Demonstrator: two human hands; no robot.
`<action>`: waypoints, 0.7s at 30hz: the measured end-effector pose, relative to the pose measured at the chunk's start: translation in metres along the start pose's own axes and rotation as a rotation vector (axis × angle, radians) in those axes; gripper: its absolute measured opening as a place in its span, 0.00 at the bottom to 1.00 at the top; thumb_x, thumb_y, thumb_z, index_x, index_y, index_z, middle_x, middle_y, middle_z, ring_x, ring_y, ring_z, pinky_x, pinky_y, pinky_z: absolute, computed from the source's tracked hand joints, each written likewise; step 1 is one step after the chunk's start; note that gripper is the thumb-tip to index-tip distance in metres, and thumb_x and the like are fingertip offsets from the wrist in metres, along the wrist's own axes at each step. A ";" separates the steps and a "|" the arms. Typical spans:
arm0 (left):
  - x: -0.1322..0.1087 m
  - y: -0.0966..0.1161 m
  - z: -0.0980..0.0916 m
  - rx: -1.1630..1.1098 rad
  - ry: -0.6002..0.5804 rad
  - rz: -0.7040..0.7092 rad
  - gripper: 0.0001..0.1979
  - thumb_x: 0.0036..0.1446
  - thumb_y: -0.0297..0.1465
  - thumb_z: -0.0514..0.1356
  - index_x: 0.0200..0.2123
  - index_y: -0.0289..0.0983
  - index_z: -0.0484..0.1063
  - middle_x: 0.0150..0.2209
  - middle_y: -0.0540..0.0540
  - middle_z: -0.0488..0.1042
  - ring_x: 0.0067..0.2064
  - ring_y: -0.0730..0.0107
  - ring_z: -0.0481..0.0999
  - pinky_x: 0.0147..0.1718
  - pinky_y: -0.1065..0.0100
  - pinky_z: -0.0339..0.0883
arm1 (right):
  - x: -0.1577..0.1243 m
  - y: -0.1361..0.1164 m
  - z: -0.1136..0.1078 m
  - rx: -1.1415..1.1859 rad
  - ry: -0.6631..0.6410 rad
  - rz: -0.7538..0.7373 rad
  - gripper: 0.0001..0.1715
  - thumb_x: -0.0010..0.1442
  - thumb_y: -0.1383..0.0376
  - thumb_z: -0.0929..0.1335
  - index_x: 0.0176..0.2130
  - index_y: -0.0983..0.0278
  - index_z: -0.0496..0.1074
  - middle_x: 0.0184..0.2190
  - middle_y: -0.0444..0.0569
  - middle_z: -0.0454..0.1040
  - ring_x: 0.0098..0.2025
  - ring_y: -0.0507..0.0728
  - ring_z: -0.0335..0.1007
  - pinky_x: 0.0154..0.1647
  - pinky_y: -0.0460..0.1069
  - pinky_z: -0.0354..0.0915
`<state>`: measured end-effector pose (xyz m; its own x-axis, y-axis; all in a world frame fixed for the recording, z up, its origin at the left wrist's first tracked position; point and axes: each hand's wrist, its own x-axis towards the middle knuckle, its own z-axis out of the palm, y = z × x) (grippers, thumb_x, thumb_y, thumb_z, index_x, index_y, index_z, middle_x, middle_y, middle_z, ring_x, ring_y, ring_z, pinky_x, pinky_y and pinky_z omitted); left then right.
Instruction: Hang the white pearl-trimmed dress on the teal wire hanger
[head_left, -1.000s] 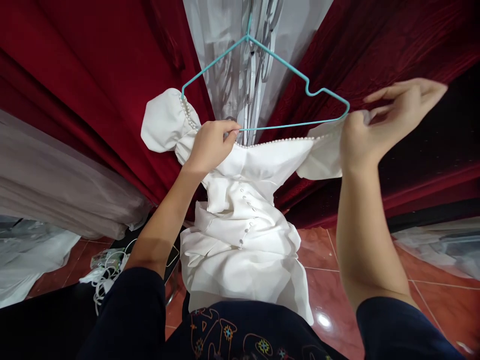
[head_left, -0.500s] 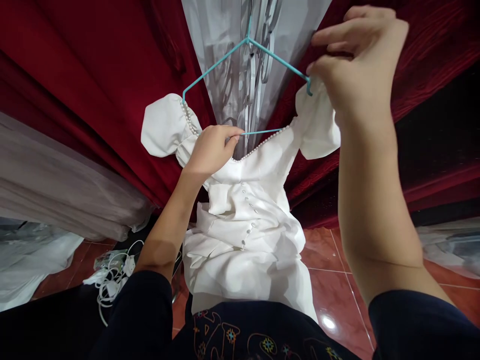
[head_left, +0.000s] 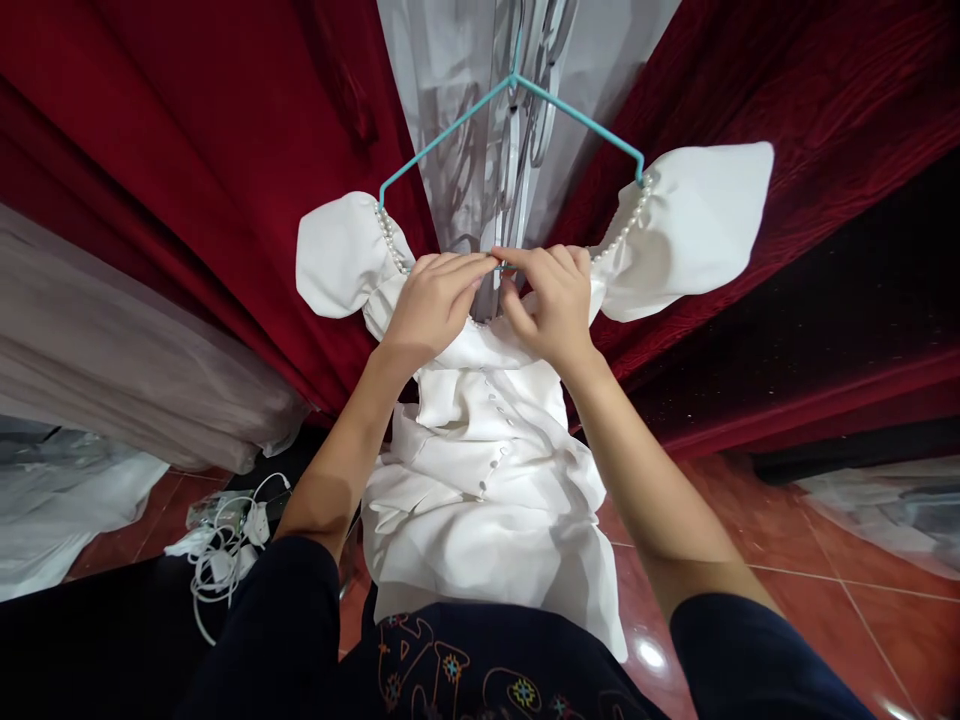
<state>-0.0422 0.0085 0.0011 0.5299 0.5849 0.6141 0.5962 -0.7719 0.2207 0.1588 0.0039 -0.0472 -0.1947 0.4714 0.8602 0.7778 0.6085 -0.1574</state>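
Pinching hanger (head_left: 513,80) — left hand (head_left: 429,308) | grip unclear — right hand (head_left: 553,302) | white dress (head_left: 487,435): mostly below both

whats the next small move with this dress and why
Perhaps ease the left hand and right hand away from the lower bar of the teal hanger: both puff sleeves of the white dress hang from its ends, so the dress looks supported without them.

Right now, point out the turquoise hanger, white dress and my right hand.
Turquoise hanger (head_left: 513,80), head view: its peak.
White dress (head_left: 525,440), head view: folds at its middle.
Right hand (head_left: 556,305), head view: its back.
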 end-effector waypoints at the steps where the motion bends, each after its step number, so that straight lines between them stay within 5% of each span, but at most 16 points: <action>1: -0.003 -0.004 0.001 -0.002 0.070 0.019 0.21 0.74 0.25 0.51 0.59 0.41 0.79 0.62 0.45 0.81 0.64 0.56 0.79 0.67 0.49 0.68 | 0.000 -0.004 -0.002 0.015 0.035 0.006 0.22 0.73 0.63 0.62 0.61 0.57 0.75 0.41 0.46 0.80 0.43 0.58 0.69 0.55 0.58 0.62; 7: -0.013 -0.044 -0.014 0.064 0.470 -0.188 0.21 0.75 0.30 0.57 0.66 0.52 0.71 0.72 0.47 0.69 0.80 0.50 0.56 0.78 0.41 0.55 | 0.001 -0.022 0.002 0.040 0.099 0.047 0.18 0.72 0.64 0.63 0.54 0.56 0.79 0.45 0.46 0.82 0.46 0.58 0.71 0.57 0.58 0.61; 12: 0.004 -0.063 -0.045 -0.022 0.623 -0.249 0.13 0.72 0.23 0.52 0.49 0.42 0.75 0.51 0.46 0.81 0.60 0.58 0.80 0.65 0.51 0.72 | 0.003 -0.013 0.005 0.043 0.065 0.108 0.18 0.70 0.64 0.63 0.49 0.57 0.80 0.40 0.47 0.80 0.43 0.58 0.69 0.58 0.59 0.62; 15: 0.013 -0.071 -0.068 -0.075 0.759 -0.204 0.12 0.68 0.19 0.52 0.40 0.40 0.72 0.40 0.48 0.80 0.46 0.65 0.83 0.54 0.57 0.76 | 0.005 -0.004 0.000 0.071 0.038 0.111 0.17 0.68 0.65 0.63 0.47 0.58 0.80 0.37 0.47 0.79 0.41 0.57 0.68 0.58 0.59 0.63; 18: 0.001 -0.089 -0.087 -0.027 0.711 -0.304 0.08 0.65 0.24 0.57 0.36 0.40 0.73 0.36 0.49 0.80 0.41 0.66 0.82 0.49 0.56 0.75 | 0.006 0.004 -0.004 0.086 0.038 0.113 0.17 0.68 0.65 0.63 0.46 0.58 0.80 0.35 0.47 0.77 0.42 0.57 0.68 0.59 0.60 0.63; 21: -0.028 -0.104 -0.095 0.050 0.453 -0.506 0.07 0.58 0.24 0.60 0.34 0.41 0.77 0.31 0.51 0.79 0.33 0.70 0.75 0.37 0.60 0.70 | 0.006 0.007 -0.005 0.088 0.046 0.111 0.16 0.68 0.65 0.63 0.45 0.57 0.80 0.35 0.47 0.76 0.42 0.58 0.68 0.59 0.61 0.63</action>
<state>-0.1765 0.0489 0.0333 -0.1194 0.7006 0.7035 0.7370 -0.4122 0.5356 0.1665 0.0077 -0.0409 -0.0813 0.5102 0.8562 0.7371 0.6090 -0.2929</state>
